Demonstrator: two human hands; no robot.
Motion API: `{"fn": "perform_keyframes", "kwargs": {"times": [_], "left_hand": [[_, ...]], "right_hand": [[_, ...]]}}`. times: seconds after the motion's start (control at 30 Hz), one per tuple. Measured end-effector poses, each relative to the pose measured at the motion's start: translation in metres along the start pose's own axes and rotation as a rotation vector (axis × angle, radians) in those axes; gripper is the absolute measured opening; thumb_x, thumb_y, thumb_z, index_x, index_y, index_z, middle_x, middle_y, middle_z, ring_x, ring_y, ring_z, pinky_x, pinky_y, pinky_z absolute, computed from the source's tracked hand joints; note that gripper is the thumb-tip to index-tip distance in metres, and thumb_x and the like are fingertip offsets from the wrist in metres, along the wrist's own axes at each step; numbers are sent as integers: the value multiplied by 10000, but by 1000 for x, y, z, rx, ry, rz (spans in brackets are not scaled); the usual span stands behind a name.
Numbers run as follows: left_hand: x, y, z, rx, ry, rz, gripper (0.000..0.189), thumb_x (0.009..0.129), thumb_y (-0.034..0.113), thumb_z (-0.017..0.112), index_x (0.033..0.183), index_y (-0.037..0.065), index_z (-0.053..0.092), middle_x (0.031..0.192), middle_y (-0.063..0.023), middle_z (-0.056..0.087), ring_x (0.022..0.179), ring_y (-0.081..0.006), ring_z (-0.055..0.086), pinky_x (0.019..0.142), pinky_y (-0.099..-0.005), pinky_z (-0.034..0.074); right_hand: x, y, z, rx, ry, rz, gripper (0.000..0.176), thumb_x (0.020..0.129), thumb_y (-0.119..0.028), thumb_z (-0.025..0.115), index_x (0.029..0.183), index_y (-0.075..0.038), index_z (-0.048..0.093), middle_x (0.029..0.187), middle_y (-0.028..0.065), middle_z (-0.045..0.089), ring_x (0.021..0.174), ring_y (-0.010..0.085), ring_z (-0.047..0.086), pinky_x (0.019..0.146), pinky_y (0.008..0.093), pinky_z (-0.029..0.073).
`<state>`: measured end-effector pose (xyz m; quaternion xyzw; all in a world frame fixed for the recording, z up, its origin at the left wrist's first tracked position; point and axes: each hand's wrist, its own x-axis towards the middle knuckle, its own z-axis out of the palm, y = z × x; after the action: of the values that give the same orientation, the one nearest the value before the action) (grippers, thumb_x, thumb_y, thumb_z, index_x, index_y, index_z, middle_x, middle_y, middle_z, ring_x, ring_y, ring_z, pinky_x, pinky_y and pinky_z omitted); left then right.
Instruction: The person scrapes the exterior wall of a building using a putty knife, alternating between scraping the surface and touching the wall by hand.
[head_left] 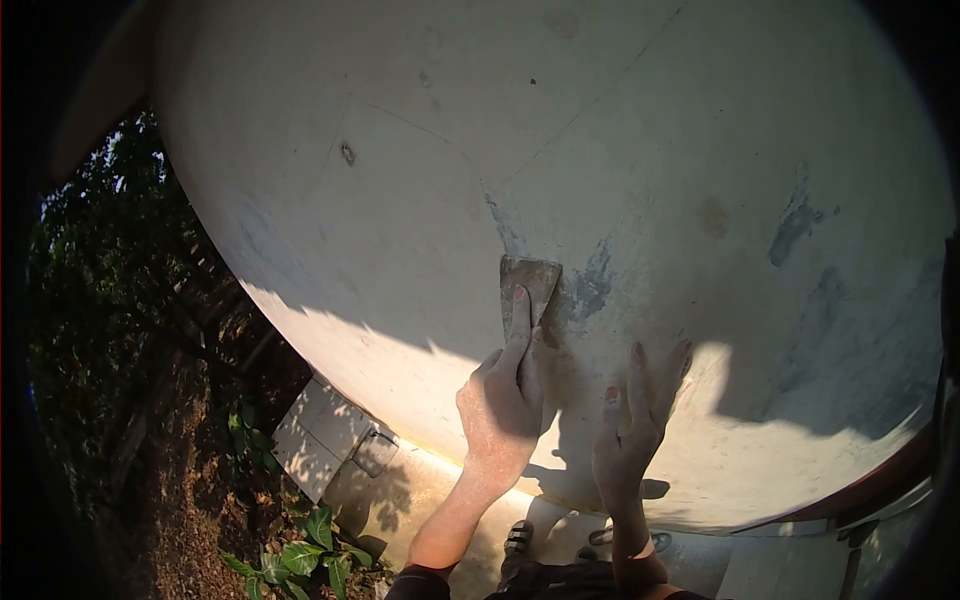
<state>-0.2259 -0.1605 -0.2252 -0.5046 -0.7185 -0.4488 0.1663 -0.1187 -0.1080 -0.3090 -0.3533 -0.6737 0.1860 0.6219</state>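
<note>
My left hand [503, 400] grips a flat scraper [530, 285] and presses its blade against a white painted wall [400, 200], index finger laid along the tool. My right hand [635, 420] rests flat on the wall just right of it, fingers spread and holding nothing. Around the blade the paint is worn to grey patches [590, 290].
Faint seam lines cross the wall, and more grey patches [795, 225] show to the right. Below lie pale floor tiles [320, 435] with a small hatch, my sandalled feet [520, 540], green leafy plants [300, 555] and bare soil. Trees stand at the left.
</note>
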Motion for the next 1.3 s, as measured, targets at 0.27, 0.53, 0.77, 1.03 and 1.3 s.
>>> {"fn": "perform_keyframes", "kwargs": {"times": [0.27,0.53,0.77,1.03,1.3], "left_hand": [[8,10,-7,3,66,24,394,1004,105,518,1397,95,513,581,-190,336,534,-80,288,466,-274,324],[40,25,-20,9,130,72,394,996,99,534,1390,100,524,612,-210,354,544,-62,306,473,-268,323],[10,9,-14,69,9,-4,403,994,104,541,1396,110,518,638,-256,457,555,-66,307,469,-283,339],[2,3,-11,61,31,24,393,1000,111,532,1392,86,518,616,-223,429,552,-68,297,474,-281,347],[36,28,-26,84,91,27,385,1004,117,528,1389,105,522,610,-224,358,562,-67,295,470,-279,343]], "right_hand": [[-1,2,-1,-176,-75,-40,626,889,-157,588,1470,-29,392,1577,282,139,1462,469,126,1159,590,156],[-3,9,13,-308,-64,-10,747,891,-241,620,1514,-21,271,1573,292,105,1459,485,98,1151,638,111],[-3,11,13,-305,-112,28,709,895,-269,622,1497,-38,327,1560,310,107,1452,499,93,1143,651,124],[-2,7,16,-356,-54,-14,685,901,-275,614,1490,-47,349,1563,303,105,1455,498,79,1138,660,129],[-1,2,11,-321,-53,-12,685,892,-236,619,1496,-61,348,1574,284,102,1463,474,88,1152,640,120]]}}
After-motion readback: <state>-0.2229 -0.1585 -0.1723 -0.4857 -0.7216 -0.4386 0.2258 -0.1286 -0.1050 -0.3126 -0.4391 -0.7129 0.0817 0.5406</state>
